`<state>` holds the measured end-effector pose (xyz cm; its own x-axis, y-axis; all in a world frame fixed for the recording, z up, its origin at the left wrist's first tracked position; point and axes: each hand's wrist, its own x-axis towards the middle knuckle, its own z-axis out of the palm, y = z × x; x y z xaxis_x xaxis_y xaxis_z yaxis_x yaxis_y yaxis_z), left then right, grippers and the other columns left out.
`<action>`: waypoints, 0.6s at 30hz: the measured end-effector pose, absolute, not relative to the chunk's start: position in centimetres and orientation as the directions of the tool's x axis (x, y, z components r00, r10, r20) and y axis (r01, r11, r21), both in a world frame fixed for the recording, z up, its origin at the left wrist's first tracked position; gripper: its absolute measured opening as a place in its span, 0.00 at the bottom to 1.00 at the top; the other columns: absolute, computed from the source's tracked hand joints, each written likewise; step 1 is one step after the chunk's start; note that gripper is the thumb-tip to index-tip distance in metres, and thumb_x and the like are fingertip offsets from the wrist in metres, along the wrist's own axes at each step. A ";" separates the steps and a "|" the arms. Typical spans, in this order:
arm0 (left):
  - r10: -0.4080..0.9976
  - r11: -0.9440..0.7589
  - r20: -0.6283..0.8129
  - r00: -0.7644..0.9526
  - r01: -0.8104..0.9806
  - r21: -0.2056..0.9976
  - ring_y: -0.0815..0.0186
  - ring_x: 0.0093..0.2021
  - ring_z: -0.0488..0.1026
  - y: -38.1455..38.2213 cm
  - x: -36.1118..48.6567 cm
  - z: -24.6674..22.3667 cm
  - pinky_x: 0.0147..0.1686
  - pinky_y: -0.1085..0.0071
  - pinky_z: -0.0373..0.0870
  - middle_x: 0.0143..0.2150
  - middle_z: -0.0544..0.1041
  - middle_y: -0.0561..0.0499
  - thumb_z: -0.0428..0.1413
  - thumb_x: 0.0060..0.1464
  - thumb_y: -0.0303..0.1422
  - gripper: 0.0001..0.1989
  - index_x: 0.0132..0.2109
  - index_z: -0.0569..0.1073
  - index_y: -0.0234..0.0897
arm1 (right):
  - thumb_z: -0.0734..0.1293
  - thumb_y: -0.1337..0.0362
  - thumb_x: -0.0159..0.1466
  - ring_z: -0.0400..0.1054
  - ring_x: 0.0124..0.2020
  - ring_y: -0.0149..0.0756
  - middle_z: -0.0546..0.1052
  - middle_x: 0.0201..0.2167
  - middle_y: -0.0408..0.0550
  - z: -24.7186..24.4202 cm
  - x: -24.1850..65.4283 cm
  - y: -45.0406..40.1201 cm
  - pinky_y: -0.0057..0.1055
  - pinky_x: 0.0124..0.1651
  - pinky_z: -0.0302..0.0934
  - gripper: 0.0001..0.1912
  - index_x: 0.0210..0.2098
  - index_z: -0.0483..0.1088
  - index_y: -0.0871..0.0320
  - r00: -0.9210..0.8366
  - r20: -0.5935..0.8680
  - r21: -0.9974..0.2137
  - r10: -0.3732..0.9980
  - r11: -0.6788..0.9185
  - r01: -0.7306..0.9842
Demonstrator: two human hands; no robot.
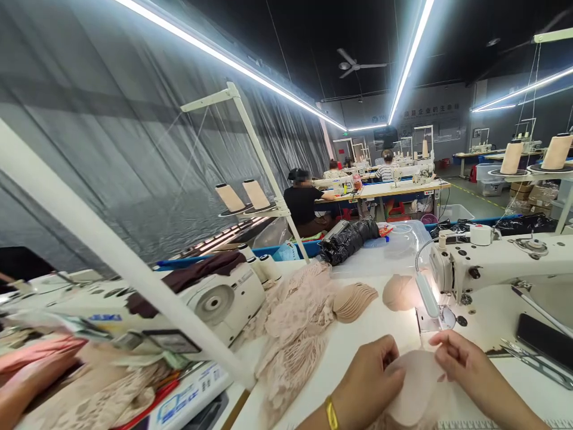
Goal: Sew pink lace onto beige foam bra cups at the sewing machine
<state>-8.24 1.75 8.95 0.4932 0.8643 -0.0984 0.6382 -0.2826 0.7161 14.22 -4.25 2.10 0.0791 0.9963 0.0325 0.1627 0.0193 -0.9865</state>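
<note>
At the lower right, my left hand (373, 376) pinches the left edge of a pale oval fabric pad (414, 388). Opposite it, the fingers of my right hand (465, 361) close on the pad's upper right edge. The pad is just in front of the lit needle area of a white sewing machine (505, 263). A fanned stack of beige pads (353, 301) lies left of the machine, beside a heap of beige lace (295, 322). Another beige pad (398, 292) rests behind the needle area.
Scissors (537, 361) and a black phone (546, 340) lie at the right. A white pole (134, 257) crosses the left side, near another machine (219, 298) and a co-worker's arm (31, 382). Behind the table are a black plastic bundle (349, 239) and a seated person (304, 203).
</note>
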 end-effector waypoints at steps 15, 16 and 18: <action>0.581 -0.799 0.367 0.727 0.424 0.426 0.64 0.30 0.67 5.6 -9.9 10.9 0.35 0.68 0.63 0.28 0.71 0.54 0.57 0.60 0.27 0.05 0.35 0.71 0.41 | 0.63 0.78 0.71 0.75 0.35 0.38 0.85 0.43 0.49 2.8 13.5 -3.6 0.36 0.40 0.67 0.26 0.65 0.63 0.55 -0.261 0.831 -0.140 0.491 0.639 0.757; 0.512 -0.858 0.424 0.747 0.419 0.299 0.63 0.31 0.69 5.8 -10.1 10.5 0.37 0.67 0.64 0.29 0.72 0.53 0.55 0.63 0.26 0.07 0.36 0.71 0.41 | 0.62 0.79 0.72 0.77 0.39 0.38 0.85 0.46 0.50 2.5 13.7 -3.0 0.35 0.42 0.68 0.25 0.64 0.64 0.56 -0.284 0.823 -0.129 0.491 0.650 0.748; 0.392 -0.914 0.419 0.819 0.397 0.079 0.61 0.34 0.71 6.2 -9.9 9.0 0.42 0.64 0.66 0.31 0.75 0.51 0.55 0.66 0.27 0.07 0.37 0.72 0.41 | 0.60 0.77 0.74 0.78 0.41 0.38 0.85 0.46 0.49 1.7 14.2 -2.0 0.34 0.44 0.68 0.19 0.59 0.68 0.55 -0.317 0.794 -0.134 0.518 0.658 0.741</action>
